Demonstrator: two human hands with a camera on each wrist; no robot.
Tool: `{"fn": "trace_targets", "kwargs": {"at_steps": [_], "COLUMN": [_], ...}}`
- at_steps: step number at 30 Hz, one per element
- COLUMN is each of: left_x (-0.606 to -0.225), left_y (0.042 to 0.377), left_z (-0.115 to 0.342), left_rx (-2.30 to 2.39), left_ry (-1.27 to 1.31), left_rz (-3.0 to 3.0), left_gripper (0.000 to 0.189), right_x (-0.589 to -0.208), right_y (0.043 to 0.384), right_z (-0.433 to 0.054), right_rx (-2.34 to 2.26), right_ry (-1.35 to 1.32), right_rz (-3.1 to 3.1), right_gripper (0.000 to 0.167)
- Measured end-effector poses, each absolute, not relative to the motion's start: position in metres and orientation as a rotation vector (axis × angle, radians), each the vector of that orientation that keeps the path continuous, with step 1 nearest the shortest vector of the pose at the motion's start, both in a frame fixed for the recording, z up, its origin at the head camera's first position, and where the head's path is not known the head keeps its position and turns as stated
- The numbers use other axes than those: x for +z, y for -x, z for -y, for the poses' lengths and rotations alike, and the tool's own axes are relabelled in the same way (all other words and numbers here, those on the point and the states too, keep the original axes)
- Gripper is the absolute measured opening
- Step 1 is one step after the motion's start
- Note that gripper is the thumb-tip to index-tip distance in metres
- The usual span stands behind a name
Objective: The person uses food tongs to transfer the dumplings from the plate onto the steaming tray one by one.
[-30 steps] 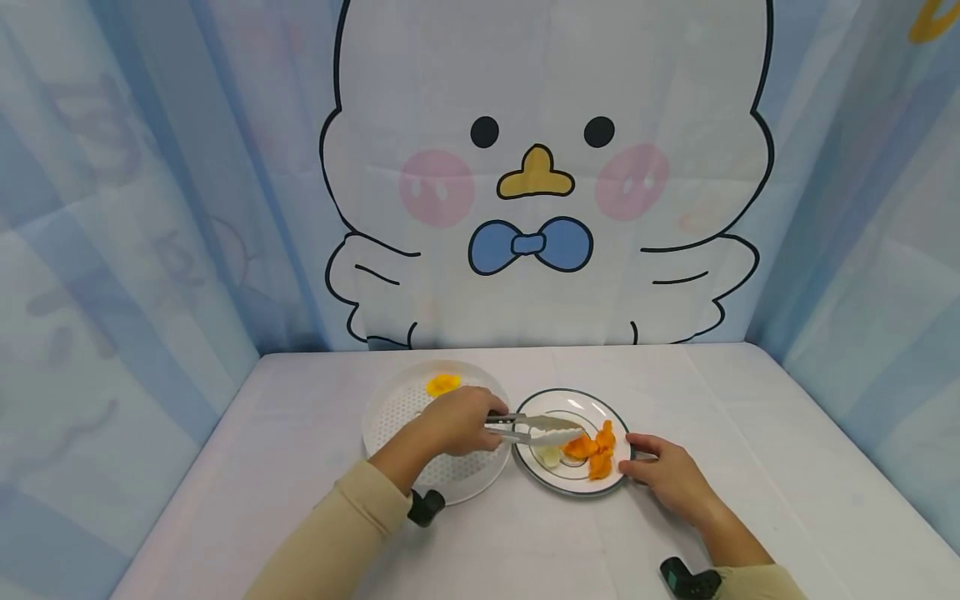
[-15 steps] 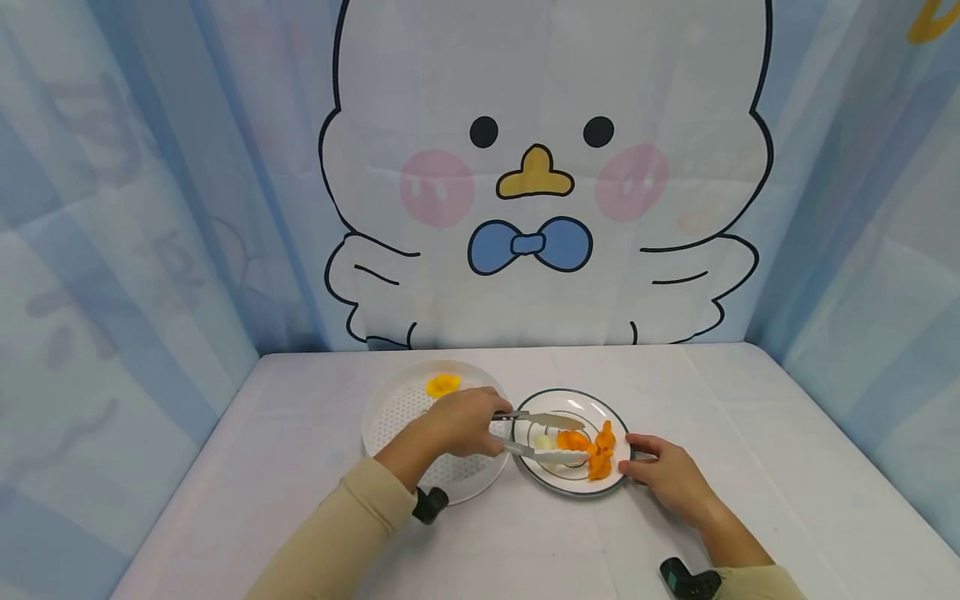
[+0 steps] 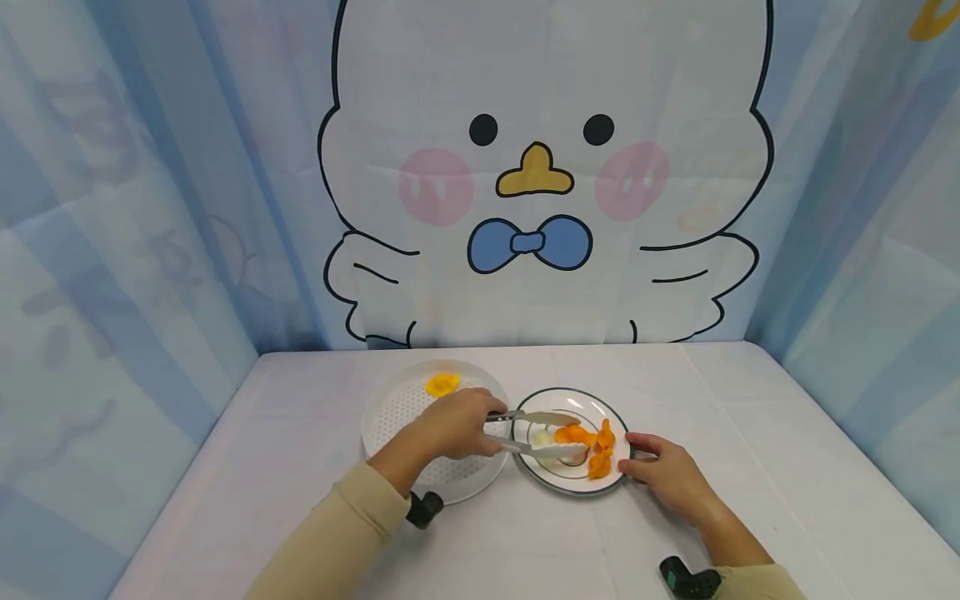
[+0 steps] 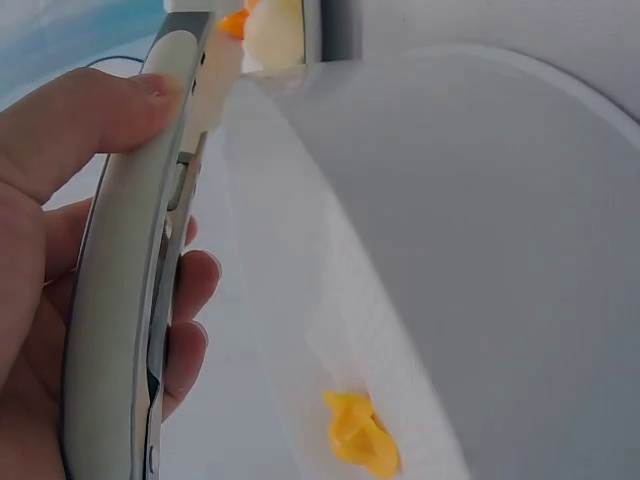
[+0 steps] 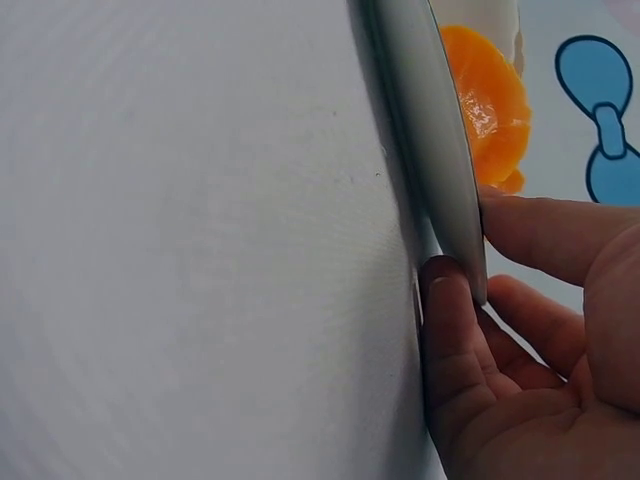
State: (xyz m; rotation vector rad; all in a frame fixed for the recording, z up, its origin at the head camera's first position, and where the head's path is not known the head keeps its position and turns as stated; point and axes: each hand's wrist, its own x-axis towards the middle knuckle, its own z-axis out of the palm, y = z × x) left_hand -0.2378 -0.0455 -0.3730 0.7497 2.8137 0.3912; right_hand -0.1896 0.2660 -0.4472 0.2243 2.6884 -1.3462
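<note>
My left hand [image 3: 459, 423] grips a pair of metal tongs [image 3: 553, 418], with the thumb on one arm and fingers around the other in the left wrist view. The arms of the tongs are spread over a white, dark-rimmed plate [image 3: 567, 398], on either side of an orange piece of food [image 3: 574, 435]; whether they touch it, I cannot tell. More orange pieces [image 3: 600, 462] lie at the plate's right, and a pale piece [image 3: 542, 437] at its left. My right hand [image 3: 667, 477] pinches the plate's right rim between thumb and fingers.
Left of the plate, partly behind my left hand, is a round white perforated tray [image 3: 390, 412] with a yellow piece [image 3: 442, 384] near its far edge. A white cloth covers the table [image 3: 525, 550]. Printed curtains [image 3: 150, 208] stand along the back and sides.
The tongs first lay close together over the plate, then spread apart around an orange piece and shifted slightly left. That orange piece moved a little left. My right hand stays on the rim.
</note>
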Motion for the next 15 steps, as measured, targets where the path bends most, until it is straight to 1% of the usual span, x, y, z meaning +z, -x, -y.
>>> {"fn": "trace_targets", "kwargs": {"at_steps": [10,15], "left_x": [-0.364,-0.357], "left_y": [0.239,0.239], "left_z": [0.07,0.092], "left_rx": [0.663,0.74], "left_ry": [-0.744,-0.683], "left_rz": [-2.777,-2.829], "left_gripper": [0.055,0.057], "right_x": [-0.447,-0.447], "right_y": [0.19,0.19], "right_z": [-0.266,-0.266], "right_rx": [-1.333,-1.331], "right_ry": [-0.232,-0.244], "right_rz": [-2.694,-2.691], "right_gripper": [0.064,0.063]}}
